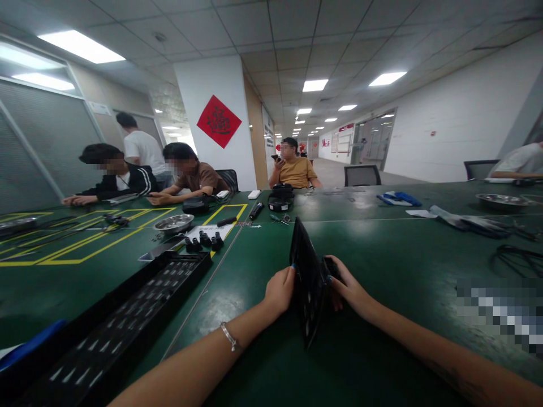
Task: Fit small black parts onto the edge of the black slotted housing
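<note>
A flat black panel (306, 282) stands upright on edge over the green table, its broad face turned toward the left. My left hand (280, 289) grips its left side, thumb on the surface and fingers behind. On the other side, my right hand (348, 289) is closed around a small dark part (331, 268) close against the panel; what exactly it is cannot be made out. Left of my hands lies a long black tray (139, 305) with rows of small pale pointed pieces. Several black cylindrical parts (205, 242) stand beyond its far end.
On the green table (237, 294) are a metal bowl (173, 223), a black cylindrical tool (257, 211), pliers (280, 219) and a black pouch (280, 198). To the right lie a blue cloth (399, 199), another metal bowl (503, 202) and black cables (520, 260). Several people are across the table.
</note>
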`<state>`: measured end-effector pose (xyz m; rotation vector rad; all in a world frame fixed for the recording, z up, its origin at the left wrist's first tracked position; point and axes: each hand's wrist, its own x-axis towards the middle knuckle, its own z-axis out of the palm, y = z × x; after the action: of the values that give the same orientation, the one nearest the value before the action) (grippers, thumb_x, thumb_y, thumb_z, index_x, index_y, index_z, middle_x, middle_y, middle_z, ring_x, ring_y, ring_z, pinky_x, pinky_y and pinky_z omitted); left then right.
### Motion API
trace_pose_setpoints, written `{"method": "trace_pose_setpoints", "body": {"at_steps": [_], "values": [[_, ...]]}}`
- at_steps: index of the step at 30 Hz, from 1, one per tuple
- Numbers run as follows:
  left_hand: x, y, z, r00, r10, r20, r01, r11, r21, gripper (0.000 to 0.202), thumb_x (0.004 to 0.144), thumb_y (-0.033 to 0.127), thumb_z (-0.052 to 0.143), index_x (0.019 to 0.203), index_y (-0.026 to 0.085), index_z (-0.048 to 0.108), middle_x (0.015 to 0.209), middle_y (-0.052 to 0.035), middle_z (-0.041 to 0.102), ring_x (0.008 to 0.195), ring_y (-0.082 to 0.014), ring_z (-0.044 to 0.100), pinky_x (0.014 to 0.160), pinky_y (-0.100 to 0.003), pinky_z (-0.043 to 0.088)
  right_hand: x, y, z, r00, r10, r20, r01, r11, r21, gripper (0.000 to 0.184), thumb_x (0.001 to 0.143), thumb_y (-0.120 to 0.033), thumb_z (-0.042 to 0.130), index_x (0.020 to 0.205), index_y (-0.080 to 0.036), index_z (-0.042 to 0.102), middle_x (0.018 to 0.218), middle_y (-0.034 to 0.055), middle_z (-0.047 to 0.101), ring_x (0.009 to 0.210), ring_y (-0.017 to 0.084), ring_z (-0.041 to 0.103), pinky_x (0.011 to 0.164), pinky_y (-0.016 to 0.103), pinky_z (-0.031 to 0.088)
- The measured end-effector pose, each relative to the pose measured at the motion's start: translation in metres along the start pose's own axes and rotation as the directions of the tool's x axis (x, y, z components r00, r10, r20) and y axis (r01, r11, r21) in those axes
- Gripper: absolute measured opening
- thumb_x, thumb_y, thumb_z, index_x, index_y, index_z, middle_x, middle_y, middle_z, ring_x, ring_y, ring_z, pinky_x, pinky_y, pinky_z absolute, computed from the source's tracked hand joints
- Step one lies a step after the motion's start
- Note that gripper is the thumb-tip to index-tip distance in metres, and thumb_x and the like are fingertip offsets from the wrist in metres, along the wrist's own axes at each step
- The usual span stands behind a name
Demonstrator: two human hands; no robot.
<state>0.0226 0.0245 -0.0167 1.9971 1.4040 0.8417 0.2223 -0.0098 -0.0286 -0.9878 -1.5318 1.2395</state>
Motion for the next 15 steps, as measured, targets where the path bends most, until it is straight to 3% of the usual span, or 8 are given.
{"method": "trace_pose_setpoints", "body": {"at_steps": [7,10,13,15], "values": [[-0.004,0.005,0.001,0.994,0.103,0.035,-0.097,0.985,-0.139,0.039,0.087,0.041,0.034,0.077,0.016,0.062,0.077,-0.0068,0.065,0.075,-0.0204,0.057,0.071,-0.029,0.044,-0.007,-0.007,0.005,0.996,-0.052,-0.067,0.044,0.992,-0.12,0.07,0.079,-0.047,0.053,0.131,-0.025,0.011,0.09,0.0031,0.055,0.053,0.012,0.058,0.046,0.026,0.047],[-0.008,0.009,-0.002,0.996,0.08,0.029,-0.073,0.979,-0.19,0.033,0.085,0.039,0.04,0.074,0.017,0.062,0.072,-0.0068,0.065,0.073,-0.021,0.057,0.071,-0.031,0.045,-0.007,-0.008,0.007,0.988,-0.103,-0.114,0.085,0.984,-0.155,0.064,0.08,-0.043,0.053,0.13,-0.025,0.017,0.108,0.0081,0.052,0.077,0.018,0.062,0.064,0.032,0.052],[-0.009,0.012,-0.006,0.995,0.084,0.047,-0.071,0.972,-0.226,0.033,0.084,0.037,0.04,0.071,0.016,0.063,0.071,-0.0067,0.066,0.073,-0.0215,0.057,0.073,-0.032,0.046,-0.006,-0.012,0.012,0.977,-0.132,-0.168,0.101,0.978,-0.181,0.059,0.08,-0.043,0.053,0.128,-0.024,0.023,0.118,0.0096,0.049,0.105,0.023,0.054,0.084,0.037,0.049],[-0.008,0.012,-0.007,0.994,0.09,0.062,-0.071,0.961,-0.267,0.031,0.084,0.035,0.042,0.074,0.017,0.064,0.076,-0.0068,0.067,0.077,-0.0218,0.058,0.075,-0.032,0.046,-0.005,-0.016,0.017,0.974,-0.127,-0.186,0.103,0.985,-0.136,0.06,0.079,-0.044,0.054,0.126,-0.025,0.023,0.119,0.0092,0.05,0.11,0.024,0.051,0.09,0.038,0.046]]}}
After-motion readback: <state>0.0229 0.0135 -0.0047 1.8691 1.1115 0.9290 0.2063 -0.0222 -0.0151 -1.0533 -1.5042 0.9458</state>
